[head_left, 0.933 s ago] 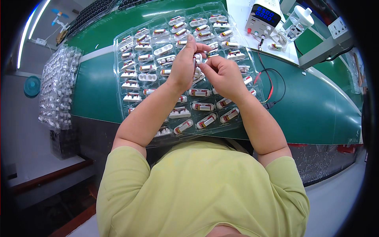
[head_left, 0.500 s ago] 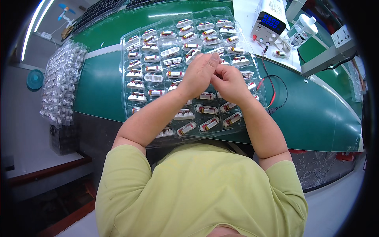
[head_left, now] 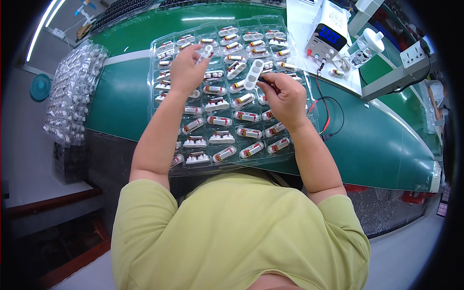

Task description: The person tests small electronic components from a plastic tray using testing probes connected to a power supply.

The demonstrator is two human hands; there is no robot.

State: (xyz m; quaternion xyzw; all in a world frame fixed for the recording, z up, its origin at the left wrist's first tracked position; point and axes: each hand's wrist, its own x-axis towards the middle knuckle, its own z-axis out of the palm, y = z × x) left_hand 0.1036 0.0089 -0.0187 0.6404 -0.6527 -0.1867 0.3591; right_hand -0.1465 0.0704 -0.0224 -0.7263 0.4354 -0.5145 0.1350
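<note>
My right hand pinches a white strip up over the tray so my left hand, gripping a small white piece, can reach the pockets.

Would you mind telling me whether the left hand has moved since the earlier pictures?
Yes. The left hand has parted from the right hand and gone leftward and away from the body across the clear tray, towards its far-left pockets.
</note>
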